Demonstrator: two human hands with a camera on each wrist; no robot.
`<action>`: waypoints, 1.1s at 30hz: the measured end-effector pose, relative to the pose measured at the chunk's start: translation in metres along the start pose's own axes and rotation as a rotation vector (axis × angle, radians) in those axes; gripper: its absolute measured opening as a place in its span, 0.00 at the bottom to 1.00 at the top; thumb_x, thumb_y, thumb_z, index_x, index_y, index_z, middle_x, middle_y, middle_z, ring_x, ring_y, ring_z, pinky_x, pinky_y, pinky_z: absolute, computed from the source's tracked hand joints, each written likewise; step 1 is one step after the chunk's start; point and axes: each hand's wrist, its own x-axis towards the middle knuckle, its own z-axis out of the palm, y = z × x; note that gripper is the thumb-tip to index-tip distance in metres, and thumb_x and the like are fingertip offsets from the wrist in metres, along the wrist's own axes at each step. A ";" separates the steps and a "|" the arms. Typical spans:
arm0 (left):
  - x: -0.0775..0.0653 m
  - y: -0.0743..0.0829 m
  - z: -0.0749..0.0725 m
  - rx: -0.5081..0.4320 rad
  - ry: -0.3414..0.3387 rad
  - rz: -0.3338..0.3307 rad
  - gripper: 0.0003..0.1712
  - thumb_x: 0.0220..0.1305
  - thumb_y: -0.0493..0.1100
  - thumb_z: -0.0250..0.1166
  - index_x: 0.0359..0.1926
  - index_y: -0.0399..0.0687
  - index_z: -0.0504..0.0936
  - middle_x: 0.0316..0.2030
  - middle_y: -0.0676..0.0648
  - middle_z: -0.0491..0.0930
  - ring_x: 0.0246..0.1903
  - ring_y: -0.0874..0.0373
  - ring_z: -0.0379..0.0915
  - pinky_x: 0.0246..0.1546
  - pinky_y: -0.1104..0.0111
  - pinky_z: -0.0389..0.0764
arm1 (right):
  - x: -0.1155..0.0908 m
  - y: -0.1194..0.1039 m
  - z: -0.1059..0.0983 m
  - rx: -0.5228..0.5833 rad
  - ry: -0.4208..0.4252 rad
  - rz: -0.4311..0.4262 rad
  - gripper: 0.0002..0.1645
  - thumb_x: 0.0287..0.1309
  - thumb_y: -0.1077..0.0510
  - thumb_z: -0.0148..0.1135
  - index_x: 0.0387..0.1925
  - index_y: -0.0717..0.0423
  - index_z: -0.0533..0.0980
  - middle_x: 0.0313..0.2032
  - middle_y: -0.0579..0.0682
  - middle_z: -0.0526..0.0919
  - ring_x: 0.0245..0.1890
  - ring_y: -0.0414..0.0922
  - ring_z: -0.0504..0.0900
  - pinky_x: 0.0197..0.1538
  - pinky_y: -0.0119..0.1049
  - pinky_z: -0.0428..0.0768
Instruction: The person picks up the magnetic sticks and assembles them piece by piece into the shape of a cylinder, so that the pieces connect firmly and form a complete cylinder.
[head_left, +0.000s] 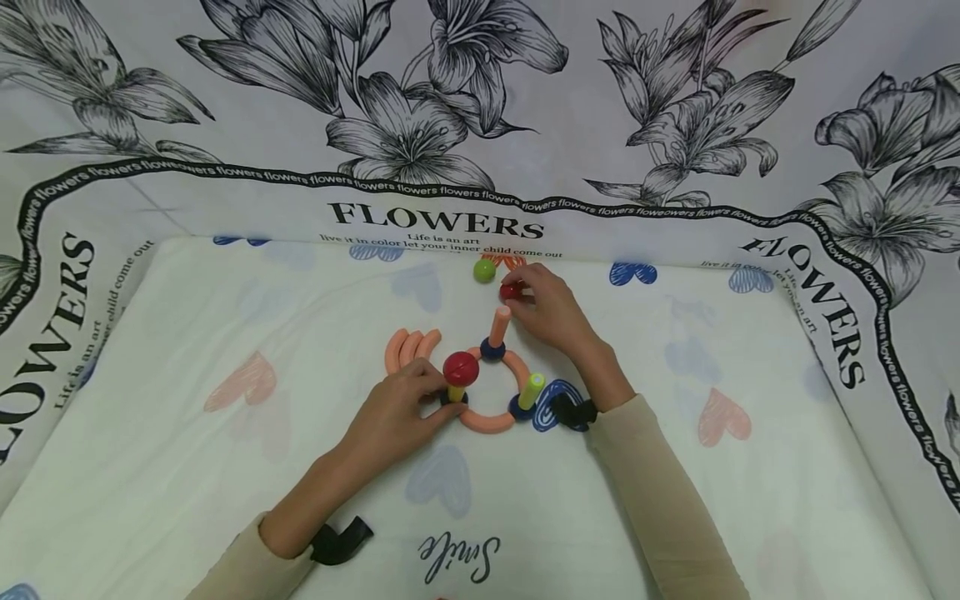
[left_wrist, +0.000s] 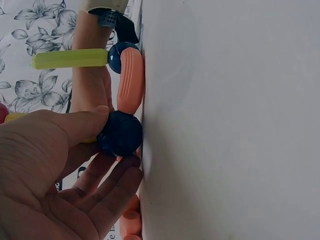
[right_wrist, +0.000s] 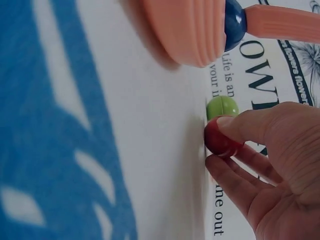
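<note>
A ring of curved peach pieces (head_left: 487, 423) joined by dark blue balls lies on the cloth. Three sticks rise from those balls: a peach stick (head_left: 500, 325), a lime stick (head_left: 532, 390) and a yellow stick (head_left: 456, 392) capped by a red ball (head_left: 461, 367). My left hand (head_left: 397, 410) holds the dark blue ball (left_wrist: 121, 134) under the yellow stick, thumb on one side and fingers on the other. Beyond the ring, my right hand (head_left: 553, 310) pinches a loose red ball (right_wrist: 220, 137) between thumb and fingers. Close beside it sits a green ball (right_wrist: 223, 107).
Several loose curved peach pieces (head_left: 411, 343) lie side by side left of the ring. A white cloth (head_left: 300, 475) printed with hearts covers the surface. Behind it hangs flower-printed fabric (head_left: 675, 125). Black bands (head_left: 341, 540) circle both wrists.
</note>
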 end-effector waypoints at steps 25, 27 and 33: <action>0.001 0.005 -0.002 -0.020 0.006 -0.045 0.13 0.57 0.46 0.82 0.44 0.54 0.92 0.37 0.55 0.79 0.37 0.63 0.74 0.37 0.72 0.77 | -0.009 -0.009 -0.016 0.188 0.051 0.002 0.21 0.70 0.59 0.69 0.62 0.55 0.80 0.59 0.53 0.83 0.62 0.50 0.85 0.61 0.42 0.86; 0.001 0.005 -0.001 -0.019 0.007 -0.046 0.13 0.58 0.46 0.82 0.44 0.54 0.92 0.37 0.55 0.79 0.36 0.63 0.73 0.36 0.71 0.75 | -0.014 -0.011 -0.018 0.192 0.070 -0.008 0.21 0.70 0.59 0.69 0.62 0.55 0.80 0.59 0.53 0.83 0.62 0.51 0.85 0.61 0.43 0.86; -0.001 0.004 0.001 -0.027 -0.003 -0.077 0.14 0.57 0.47 0.83 0.45 0.54 0.92 0.36 0.56 0.79 0.36 0.64 0.73 0.36 0.72 0.76 | -0.030 -0.015 -0.024 0.209 0.103 -0.035 0.23 0.68 0.61 0.71 0.63 0.55 0.79 0.59 0.54 0.84 0.62 0.51 0.86 0.60 0.42 0.86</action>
